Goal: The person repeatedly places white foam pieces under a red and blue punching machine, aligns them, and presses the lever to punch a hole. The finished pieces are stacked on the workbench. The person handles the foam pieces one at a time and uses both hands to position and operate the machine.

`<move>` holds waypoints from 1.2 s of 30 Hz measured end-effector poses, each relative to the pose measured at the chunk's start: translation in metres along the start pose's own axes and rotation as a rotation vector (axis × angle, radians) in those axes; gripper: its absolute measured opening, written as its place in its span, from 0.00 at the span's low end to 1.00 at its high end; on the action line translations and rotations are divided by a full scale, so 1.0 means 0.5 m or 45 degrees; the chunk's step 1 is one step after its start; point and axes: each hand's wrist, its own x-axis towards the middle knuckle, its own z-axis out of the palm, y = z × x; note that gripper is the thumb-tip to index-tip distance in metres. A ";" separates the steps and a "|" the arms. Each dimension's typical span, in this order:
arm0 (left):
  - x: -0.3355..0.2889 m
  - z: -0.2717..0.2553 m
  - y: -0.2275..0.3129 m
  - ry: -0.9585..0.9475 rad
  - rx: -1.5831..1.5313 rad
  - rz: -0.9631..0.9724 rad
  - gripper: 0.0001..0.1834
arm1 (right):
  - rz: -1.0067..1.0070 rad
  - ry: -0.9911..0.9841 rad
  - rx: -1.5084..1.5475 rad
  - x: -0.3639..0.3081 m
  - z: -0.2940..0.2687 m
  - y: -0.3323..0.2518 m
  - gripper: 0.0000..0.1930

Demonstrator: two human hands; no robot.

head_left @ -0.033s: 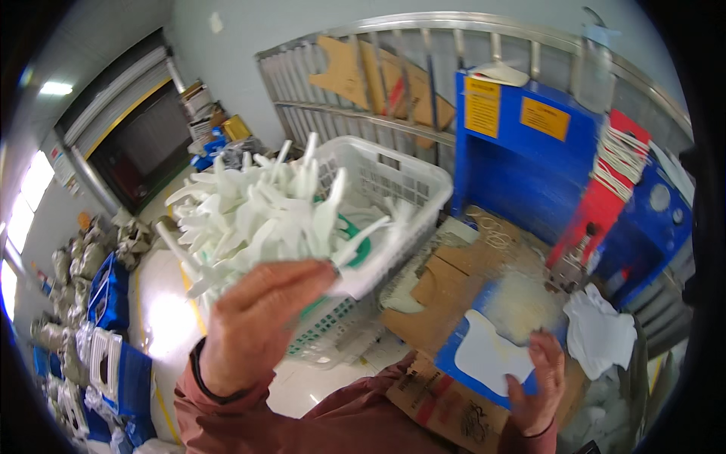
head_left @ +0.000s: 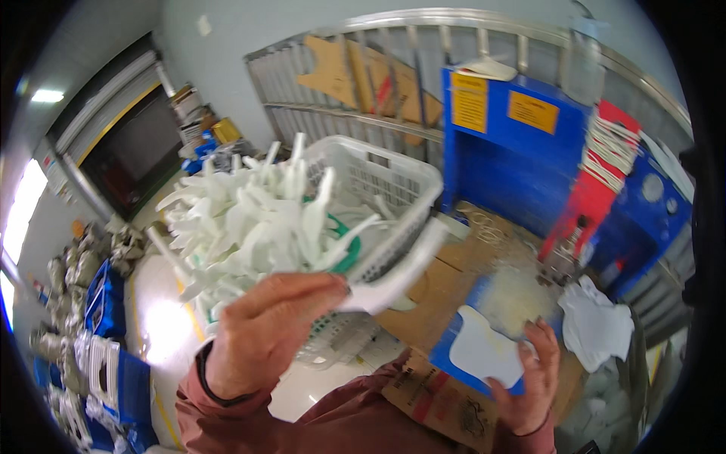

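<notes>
A curved white piece [head_left: 401, 276], smooth and flat like soft plastic or foam, is pinched at one end between the fingers and thumb of my left hand [head_left: 276, 325]. It reaches out to the right past the front of a white plastic basket [head_left: 412, 178]. Many similar white branching pieces [head_left: 249, 212] lie heaped over the basket's left side. With fingers apart, my right hand [head_left: 529, 382] hovers by the right edge of a flat white sheet-like piece [head_left: 480, 348]; I cannot tell whether they touch. That piece rests on a blue board [head_left: 446, 356].
Behind the board stands a blue machine [head_left: 514, 159] with a red arm [head_left: 590, 189] and a metal head [head_left: 561, 261]. White crumpled material [head_left: 597, 325] lies to the right. Cardboard [head_left: 431, 291] covers the work surface. A metal railing [head_left: 355, 117] runs behind the basket.
My left hand has moved a little to the right with the white piece, which now shows more clearly against the cardboard. The view has shifted slightly; my right hand stays by the sheet-like piece.
</notes>
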 end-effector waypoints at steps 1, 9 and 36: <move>0.003 0.026 0.001 -0.050 -0.148 0.026 0.19 | -0.089 -0.019 -0.044 0.014 0.005 -0.024 0.36; -0.015 0.288 -0.049 -0.280 -1.069 -0.213 0.15 | 0.002 -0.241 0.050 -0.019 0.045 -0.006 0.36; 0.006 0.684 -0.214 -0.867 -0.948 -0.719 0.15 | 0.418 -0.620 -0.068 -0.090 0.095 0.215 0.29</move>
